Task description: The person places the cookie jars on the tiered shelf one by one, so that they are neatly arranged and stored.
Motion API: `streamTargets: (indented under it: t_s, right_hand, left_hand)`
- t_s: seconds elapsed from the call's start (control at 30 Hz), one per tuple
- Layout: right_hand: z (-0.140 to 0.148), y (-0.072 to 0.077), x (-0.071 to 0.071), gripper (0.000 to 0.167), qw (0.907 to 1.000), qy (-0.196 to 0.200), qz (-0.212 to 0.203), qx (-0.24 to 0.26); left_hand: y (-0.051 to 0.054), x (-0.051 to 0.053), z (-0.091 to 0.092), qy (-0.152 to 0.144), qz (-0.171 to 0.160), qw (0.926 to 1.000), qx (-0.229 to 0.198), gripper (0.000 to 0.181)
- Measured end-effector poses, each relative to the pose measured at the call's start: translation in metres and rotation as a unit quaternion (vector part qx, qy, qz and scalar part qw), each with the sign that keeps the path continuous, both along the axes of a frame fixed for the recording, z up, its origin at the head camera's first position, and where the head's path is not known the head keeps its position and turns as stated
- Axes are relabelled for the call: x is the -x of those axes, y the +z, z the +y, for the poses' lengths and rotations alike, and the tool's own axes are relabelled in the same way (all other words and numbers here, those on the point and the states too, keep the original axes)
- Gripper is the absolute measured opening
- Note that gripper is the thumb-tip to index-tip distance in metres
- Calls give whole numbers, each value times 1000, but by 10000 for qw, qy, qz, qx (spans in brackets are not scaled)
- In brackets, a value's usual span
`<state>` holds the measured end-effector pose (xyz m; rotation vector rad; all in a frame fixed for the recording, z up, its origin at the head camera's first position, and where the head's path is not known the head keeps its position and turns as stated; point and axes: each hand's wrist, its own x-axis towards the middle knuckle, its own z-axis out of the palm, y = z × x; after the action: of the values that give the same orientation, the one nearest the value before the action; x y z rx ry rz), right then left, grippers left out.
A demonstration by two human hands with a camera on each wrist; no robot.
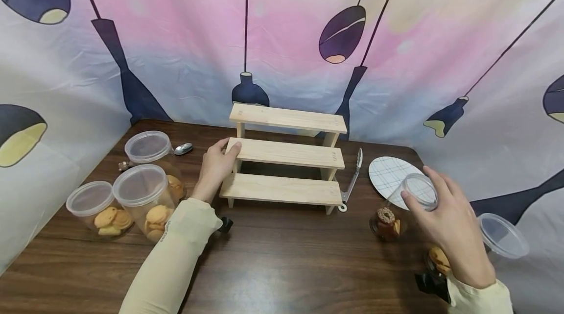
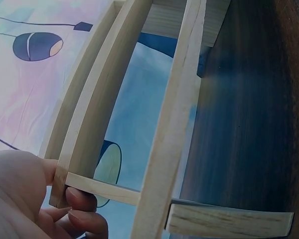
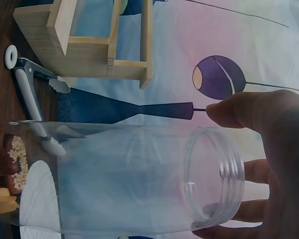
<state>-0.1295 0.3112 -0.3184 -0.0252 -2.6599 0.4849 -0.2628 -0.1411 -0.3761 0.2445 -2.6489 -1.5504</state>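
Observation:
A three-tier pale wooden stand point(image 1: 282, 152) stands upright on the table. My left hand point(image 1: 216, 169) grips the left end of its middle tier, thumb on top; in the left wrist view the fingertips of this hand point(image 2: 45, 204) curl beneath the board point(image 2: 92, 119). At the right, my right hand point(image 1: 458, 226) holds a tall clear jar point(image 1: 420, 190) around its lidless rim, thumb on one side and fingers on the other. Brown pieces with chopped topping point(image 1: 387, 218) lie at its bottom. The right wrist view shows the transparent wall point(image 3: 124, 179) beside the right hand point(image 3: 284, 164).
Several lidded jars of cookies point(image 1: 141, 186) stand at the left, near a spoon point(image 1: 182, 149). Tongs point(image 1: 352, 181) lie right of the stand, and a white plate point(image 1: 383, 172) is behind the open jar. Another lidded jar point(image 1: 502, 235) is at the far right.

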Motion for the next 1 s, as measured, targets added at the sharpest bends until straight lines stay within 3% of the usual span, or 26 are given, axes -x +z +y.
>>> streamTargets:
  t_s: [1.0]
  right_hand:
    - [1,-11,1,73,9993,-155,-340,26]
  left_hand:
    - [-4,1,0,27,110,9999,-9,73]
